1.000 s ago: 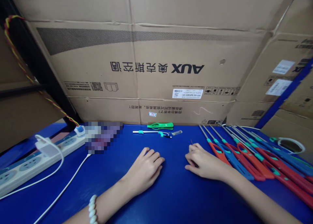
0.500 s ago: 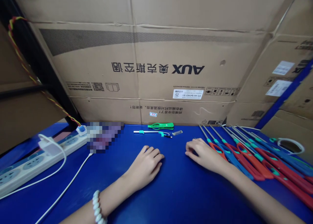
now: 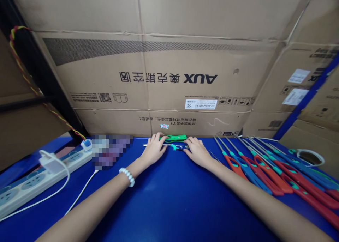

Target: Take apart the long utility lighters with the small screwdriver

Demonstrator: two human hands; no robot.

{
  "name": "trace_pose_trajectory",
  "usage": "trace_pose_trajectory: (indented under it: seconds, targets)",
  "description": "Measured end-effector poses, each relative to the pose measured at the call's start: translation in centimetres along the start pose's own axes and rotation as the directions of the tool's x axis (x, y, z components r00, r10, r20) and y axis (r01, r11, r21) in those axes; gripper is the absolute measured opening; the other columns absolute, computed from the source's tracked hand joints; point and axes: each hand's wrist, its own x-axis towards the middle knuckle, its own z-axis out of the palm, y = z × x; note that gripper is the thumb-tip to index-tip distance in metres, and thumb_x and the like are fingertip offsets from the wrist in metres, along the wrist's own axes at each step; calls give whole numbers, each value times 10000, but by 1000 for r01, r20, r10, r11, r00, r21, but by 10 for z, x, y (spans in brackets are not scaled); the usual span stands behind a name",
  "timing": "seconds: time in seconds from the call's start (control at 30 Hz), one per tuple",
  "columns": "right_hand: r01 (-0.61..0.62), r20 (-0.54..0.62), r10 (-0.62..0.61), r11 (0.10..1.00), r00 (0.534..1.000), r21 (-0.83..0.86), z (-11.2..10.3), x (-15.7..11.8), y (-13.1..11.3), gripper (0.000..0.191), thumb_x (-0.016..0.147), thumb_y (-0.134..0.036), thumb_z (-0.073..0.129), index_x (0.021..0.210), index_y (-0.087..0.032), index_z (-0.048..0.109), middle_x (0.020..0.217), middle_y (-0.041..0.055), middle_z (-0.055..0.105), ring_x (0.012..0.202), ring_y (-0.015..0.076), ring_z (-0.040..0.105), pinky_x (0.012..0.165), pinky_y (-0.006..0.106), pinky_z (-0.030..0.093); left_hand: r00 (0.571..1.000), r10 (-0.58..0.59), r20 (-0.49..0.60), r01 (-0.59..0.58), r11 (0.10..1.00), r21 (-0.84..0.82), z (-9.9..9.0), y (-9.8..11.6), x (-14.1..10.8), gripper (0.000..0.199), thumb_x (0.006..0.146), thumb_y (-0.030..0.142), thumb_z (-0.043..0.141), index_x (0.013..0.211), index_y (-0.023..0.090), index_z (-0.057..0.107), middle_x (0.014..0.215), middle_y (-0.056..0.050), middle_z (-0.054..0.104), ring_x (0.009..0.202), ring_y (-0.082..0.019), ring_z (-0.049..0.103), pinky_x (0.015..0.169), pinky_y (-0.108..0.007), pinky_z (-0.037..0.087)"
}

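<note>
Near the back of the blue table, a green lighter casing (image 3: 178, 139) lies against the cardboard. In front of it are a metal lighter tube (image 3: 144, 145), a teal trigger piece (image 3: 174, 147) and a small black part with thin wires (image 3: 180, 149). My left hand (image 3: 153, 151) reaches over the tube to the casing's left end, its thumb apart from its bent fingers. At the right end, my right hand (image 3: 197, 152) has its fingertips beside the casing and the black part, thumb and fingers also apart. Neither hand shows a clear grip; some fingertips are hidden.
Several red, orange and blue lighters (image 3: 265, 175) lie in a row on the right. On the left stand a white power strip (image 3: 34, 181) with a charger (image 3: 51, 161) and a white cable (image 3: 82, 192). Large cardboard (image 3: 169, 58) walls the back. A tape roll (image 3: 309, 157) lies far right.
Both hands have moved forward and closer together, from the middle of the table to the two ends of the casing and tube. The casing stays in place.
</note>
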Motion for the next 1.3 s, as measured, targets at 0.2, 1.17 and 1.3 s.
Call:
trace_pose_trajectory:
  seconds: [0.2, 1.17, 1.3]
  targets:
    - [-57, -57, 53, 996, 997, -73, 9, 18, -8, 229, 916, -267, 492, 1065, -156, 627, 1136, 168, 522, 1053, 316, 460, 836, 417, 371, 998, -61, 16, 60, 998, 26, 19, -3, 17, 200, 933, 221, 453, 1111, 196, 540, 1179, -108, 468, 1068, -277, 467, 863, -436, 408]
    - [-18, -17, 20, 997, 1000, 79, 8, -30, -6, 204, 936, -273, 468, 1086, -190, 580, 1306, 124, 502, 1074, 270, 521, 863, 406, 409, 999, -35, 9, 36, 978, -205, 17, 6, -20, 127, 928, 208, 481, 984, 187, 592, 1018, -53, 507, 976, -234, 446, 900, -411, 421]
    - [-4, -14, 5, 996, 1000, 88, 0, -55, -17, 216, 931, -260, 481, 1106, -181, 580, 1309, 141, 501, 1102, 285, 514, 878, 425, 418, 999, -43, 16, 45, 967, -249, 10, 21, -43, 117, 924, 204, 488, 975, 189, 592, 1032, -56, 512, 970, -240, 437, 886, -418, 419]
